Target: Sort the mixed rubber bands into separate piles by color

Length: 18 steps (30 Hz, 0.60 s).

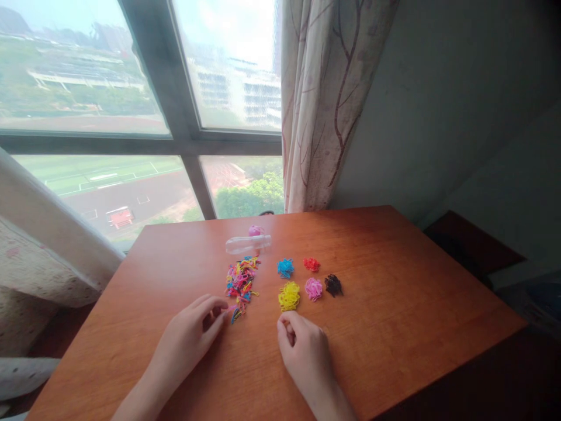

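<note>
A loose heap of mixed-colour small rubber bands (241,280) lies on the wooden table. At its near end, my left hand (195,324) pinches thumb and forefinger together on what looks like a pink band. My right hand (304,345) rests closed just below the yellow rubber bands (289,296), its fingertips pressed together; whatever they may hold is hidden. Sorted by colour, further piles sit right of the heap: blue bands (285,268), red bands (311,265), pink bands (314,289) and black bands (333,285).
Behind the mixed heap a clear plastic container (248,244) lies on its side, with a round pink object (255,231) beyond it. The wooden table (394,327) stands against a window, with a patterned curtain (324,105) at its far edge.
</note>
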Motion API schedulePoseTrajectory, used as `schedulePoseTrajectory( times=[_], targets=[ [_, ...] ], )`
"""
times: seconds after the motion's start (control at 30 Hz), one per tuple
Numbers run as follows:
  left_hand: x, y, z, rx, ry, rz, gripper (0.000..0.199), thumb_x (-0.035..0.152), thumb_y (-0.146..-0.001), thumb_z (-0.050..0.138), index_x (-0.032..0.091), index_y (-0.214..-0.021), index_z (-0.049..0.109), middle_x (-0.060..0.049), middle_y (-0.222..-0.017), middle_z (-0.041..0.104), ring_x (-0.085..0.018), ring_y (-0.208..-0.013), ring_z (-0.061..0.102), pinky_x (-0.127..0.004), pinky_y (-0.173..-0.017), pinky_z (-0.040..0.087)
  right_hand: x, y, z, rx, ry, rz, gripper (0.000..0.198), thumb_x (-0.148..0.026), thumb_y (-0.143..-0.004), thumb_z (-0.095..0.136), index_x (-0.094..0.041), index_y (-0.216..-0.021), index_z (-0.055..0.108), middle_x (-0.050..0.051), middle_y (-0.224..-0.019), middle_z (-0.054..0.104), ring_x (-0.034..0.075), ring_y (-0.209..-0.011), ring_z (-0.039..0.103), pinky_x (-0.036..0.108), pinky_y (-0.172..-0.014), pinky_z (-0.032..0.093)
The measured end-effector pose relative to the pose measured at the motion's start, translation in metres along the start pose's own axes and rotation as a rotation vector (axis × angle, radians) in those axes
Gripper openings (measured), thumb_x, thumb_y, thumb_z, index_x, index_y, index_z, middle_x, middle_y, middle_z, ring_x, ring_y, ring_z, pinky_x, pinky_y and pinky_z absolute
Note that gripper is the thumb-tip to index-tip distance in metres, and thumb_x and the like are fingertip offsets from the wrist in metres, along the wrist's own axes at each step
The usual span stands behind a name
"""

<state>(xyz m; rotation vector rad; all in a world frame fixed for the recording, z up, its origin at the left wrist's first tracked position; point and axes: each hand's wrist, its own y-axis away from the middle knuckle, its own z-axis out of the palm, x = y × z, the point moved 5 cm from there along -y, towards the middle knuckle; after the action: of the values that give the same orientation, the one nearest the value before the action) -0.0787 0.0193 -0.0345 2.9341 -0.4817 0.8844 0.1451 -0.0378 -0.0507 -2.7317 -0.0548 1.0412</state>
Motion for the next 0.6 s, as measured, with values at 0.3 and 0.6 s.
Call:
schedulePoseTrajectory(
  times=[0.3,0.6],
  targets=[
    [0.073,-0.023,0.019,-0.083,0.005,0.193,0.018,0.023,-0.092,0.047,0.021,-0.084,0.063,0.001,-0.08,0.063,-0.011,-0.063,0.056,-0.019,-0.057,0.041,0.0,-0.001,0.001,-0.037,0.025,0.007,0.016,-0.018,-0.091,0.049,-0.022,-0.081,0.061,-0.003,-0.065,0.061,0.013,-0.059,0.056,0.026,-0.059,0.027],
    [0.143,-0.085,0.055,-0.197,-0.208,0.339,0.014,0.021,-0.088,0.053,0.023,-0.091,0.066,-0.002,-0.096,0.07,-0.018,-0.081,0.067,-0.024,-0.065,0.047,0.001,0.0,0.004,-0.034,0.123,0.037,0.016,-0.009,-0.082,0.055,-0.021,-0.077,0.063,-0.001,-0.072,0.068,0.015,-0.064,0.064,0.025,-0.06,0.029]
  ],
)
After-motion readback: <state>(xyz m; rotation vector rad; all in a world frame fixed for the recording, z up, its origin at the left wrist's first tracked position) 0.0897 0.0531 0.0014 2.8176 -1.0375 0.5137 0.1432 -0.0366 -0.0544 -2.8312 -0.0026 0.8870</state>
